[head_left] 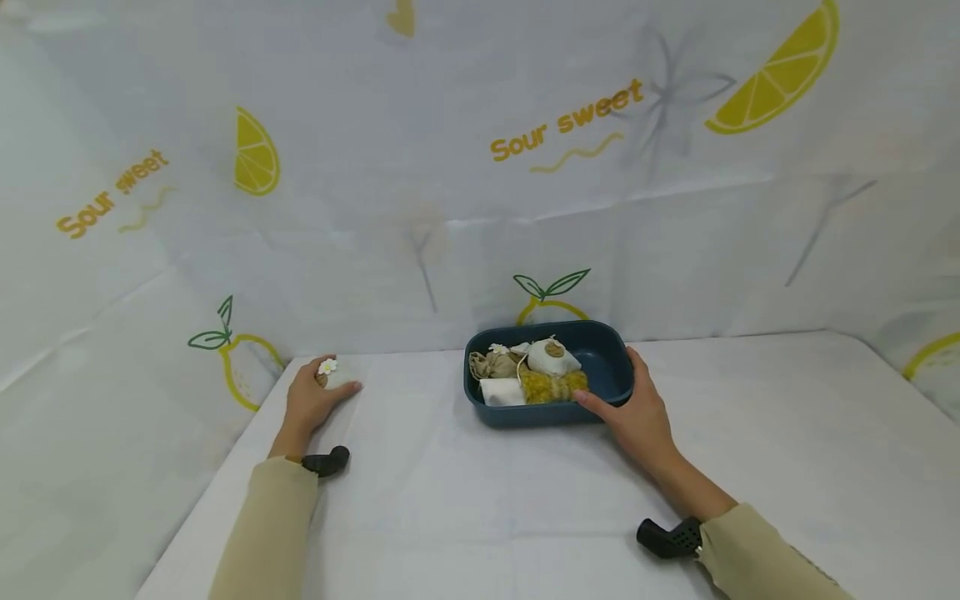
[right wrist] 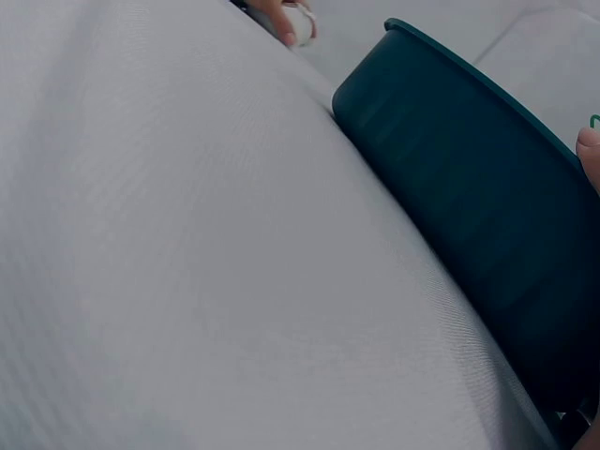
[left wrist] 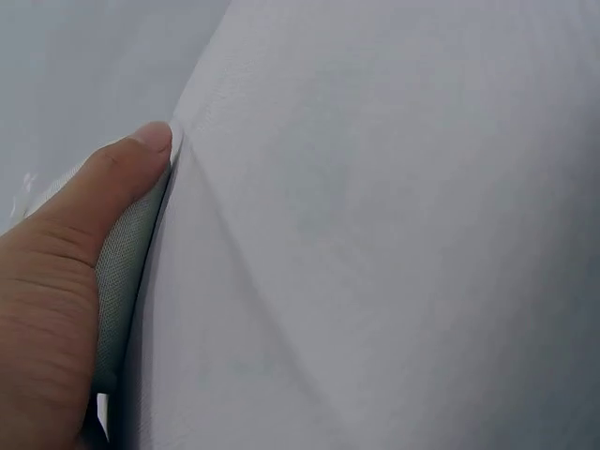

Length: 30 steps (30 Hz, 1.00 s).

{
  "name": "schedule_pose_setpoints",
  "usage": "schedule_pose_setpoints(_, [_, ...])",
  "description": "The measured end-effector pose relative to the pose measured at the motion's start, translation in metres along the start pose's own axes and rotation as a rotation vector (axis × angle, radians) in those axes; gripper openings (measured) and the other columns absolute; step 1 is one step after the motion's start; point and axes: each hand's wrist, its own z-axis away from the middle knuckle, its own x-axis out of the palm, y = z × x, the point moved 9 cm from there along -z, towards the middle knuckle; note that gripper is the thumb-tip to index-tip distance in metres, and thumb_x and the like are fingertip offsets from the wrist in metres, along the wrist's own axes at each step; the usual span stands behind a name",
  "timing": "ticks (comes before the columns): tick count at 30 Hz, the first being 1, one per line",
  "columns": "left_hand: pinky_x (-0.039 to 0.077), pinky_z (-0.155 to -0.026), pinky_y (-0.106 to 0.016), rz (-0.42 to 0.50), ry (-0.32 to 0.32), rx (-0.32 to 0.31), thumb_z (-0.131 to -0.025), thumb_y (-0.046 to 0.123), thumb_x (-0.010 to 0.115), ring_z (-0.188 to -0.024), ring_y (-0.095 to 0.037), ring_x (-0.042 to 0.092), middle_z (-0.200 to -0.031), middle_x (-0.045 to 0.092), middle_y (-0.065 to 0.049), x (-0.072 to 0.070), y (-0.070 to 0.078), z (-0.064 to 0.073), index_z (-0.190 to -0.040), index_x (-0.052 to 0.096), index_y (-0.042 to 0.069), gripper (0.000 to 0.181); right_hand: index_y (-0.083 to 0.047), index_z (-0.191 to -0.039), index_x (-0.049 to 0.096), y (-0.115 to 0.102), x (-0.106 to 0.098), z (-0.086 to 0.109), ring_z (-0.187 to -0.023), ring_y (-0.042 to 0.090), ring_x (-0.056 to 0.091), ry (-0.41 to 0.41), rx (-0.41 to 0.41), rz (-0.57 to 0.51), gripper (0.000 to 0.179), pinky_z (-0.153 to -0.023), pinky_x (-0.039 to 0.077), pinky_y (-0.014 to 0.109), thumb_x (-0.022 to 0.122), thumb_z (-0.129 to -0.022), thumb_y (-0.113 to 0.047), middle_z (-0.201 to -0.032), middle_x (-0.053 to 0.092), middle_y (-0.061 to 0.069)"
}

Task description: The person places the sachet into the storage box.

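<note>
At the table's back left, my left hand (head_left: 311,398) grips a small white cloth pouch (head_left: 341,379) topped with a white flower. In the left wrist view the thumb (left wrist: 108,187) presses along the pouch's woven side (left wrist: 131,253), while the other fingers are hidden. A dark blue plastic basin (head_left: 525,414) stands at the back centre, and my right hand (head_left: 637,417) holds its right end, thumb over the front rim. Inside are a tan pouch (head_left: 498,364), a white pouch with a brown top (head_left: 553,358), a fuzzy mustard-yellow piece (head_left: 555,386) and a folded white cloth (head_left: 502,392).
A white cloth covers the table (head_left: 420,500). Behind it hangs a white curtain (head_left: 360,250) printed with lemons and lettering, close behind the basin. Each wrist wears a black camera mount, one at the left wrist (head_left: 327,462) and one at the right wrist (head_left: 670,538).
</note>
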Motion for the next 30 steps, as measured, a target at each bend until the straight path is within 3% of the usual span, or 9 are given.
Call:
schedule_pose_setpoints(5, [0.044, -0.102, -0.055, 0.003, 0.038, 0.016, -0.086, 0.039, 0.081, -0.12, -0.039, 0.055, -0.139, 0.055, -0.024, -0.001, 0.008, 0.001, -0.148, 0.048, 0.006, 0.078, -0.015, -0.164, 0.004, 0.0, -0.003, 0.0, -0.152, 0.047, 0.025, 0.003, -0.001, -0.004, 0.112, -0.118, 0.026, 0.069, 0.074, -0.086, -0.055, -0.168, 0.019, 0.02])
schedule_pose_setpoints(10, [0.046, -0.099, -0.052, 0.007, 0.07, 0.016, -0.084, 0.04, 0.082, -0.116, -0.037, 0.057, -0.136, 0.058, -0.023, -0.001, 0.005, 0.003, -0.146, 0.051, 0.007, 0.076, -0.015, -0.164, 0.004, 0.0, -0.003, 0.001, -0.152, 0.048, 0.025, 0.003, -0.008, -0.004, 0.112, -0.117, 0.027, 0.069, 0.074, -0.086, -0.055, -0.168, 0.019, 0.021])
schedule_pose_setpoints(19, [0.047, -0.086, -0.04, -0.023, 0.077, 0.017, -0.084, 0.038, 0.082, -0.101, -0.032, 0.06, -0.125, 0.065, -0.021, -0.002, 0.012, 0.006, -0.142, 0.054, 0.005, 0.073, -0.014, -0.164, 0.005, -0.003, 0.001, 0.001, -0.152, 0.047, 0.025, -0.001, -0.012, -0.011, 0.112, -0.117, 0.026, 0.069, 0.075, -0.086, -0.054, -0.168, 0.019, 0.021])
schedule_pose_setpoints(30, [0.051, -0.089, -0.042, 0.042, 0.068, 0.015, -0.084, 0.035, 0.082, -0.107, -0.032, 0.061, -0.127, 0.064, -0.02, -0.004, 0.052, 0.008, -0.141, 0.054, 0.005, 0.07, -0.013, -0.164, 0.003, 0.0, 0.001, 0.002, -0.152, 0.046, 0.024, -0.007, 0.007, 0.0, 0.113, -0.118, 0.025, 0.068, 0.074, -0.086, -0.056, -0.169, 0.018, 0.021])
